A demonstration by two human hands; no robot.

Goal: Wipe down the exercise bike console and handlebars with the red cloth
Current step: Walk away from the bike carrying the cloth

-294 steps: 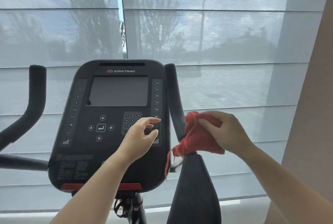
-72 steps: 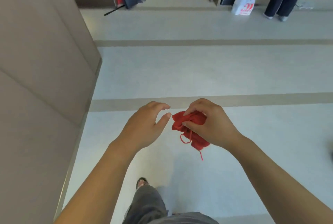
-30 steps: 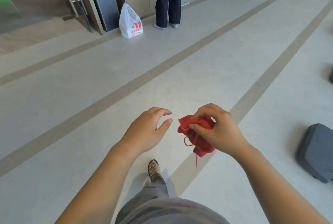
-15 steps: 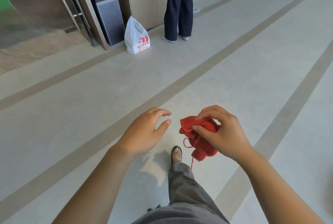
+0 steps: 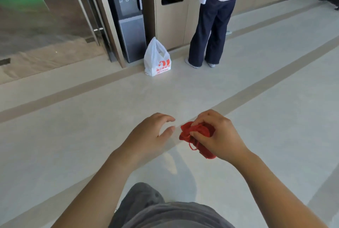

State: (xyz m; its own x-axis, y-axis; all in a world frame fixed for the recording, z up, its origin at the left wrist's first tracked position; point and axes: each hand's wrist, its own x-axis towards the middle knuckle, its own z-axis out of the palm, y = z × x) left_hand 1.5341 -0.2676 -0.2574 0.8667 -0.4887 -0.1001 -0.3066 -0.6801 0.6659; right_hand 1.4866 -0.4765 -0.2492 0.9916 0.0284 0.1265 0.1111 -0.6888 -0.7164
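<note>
So compared with half a second back, the view has tipped up a bit: the white plastic bag and the other person by the wall sit lower and closer in the frame, and our sandalled foot has dropped out of view, leaving only a grey trouser leg. Our 2 hands have barely shifted. The right hand has the red cloth bunched up, with the thumb and fingertips pinching the top of the wad and a loose thread loop dangling below. We'd guess it's balled up like that just to carry it without it trailing. The left hand floats just beside it, fingers loosely curled, holding nothing and not touching the cloth, probably ready to help refold it. The exercise bike isn't in the shot at all, no console and no handlebars, so we can't judge from here how much wiping is done or left. It's only pale floor with tan stripes around us. Ahead there's a dark water dispenser and a bin cabinet. The other person is cut off at the chest, and the back of the cloth is hidden inside our palm.
</note>
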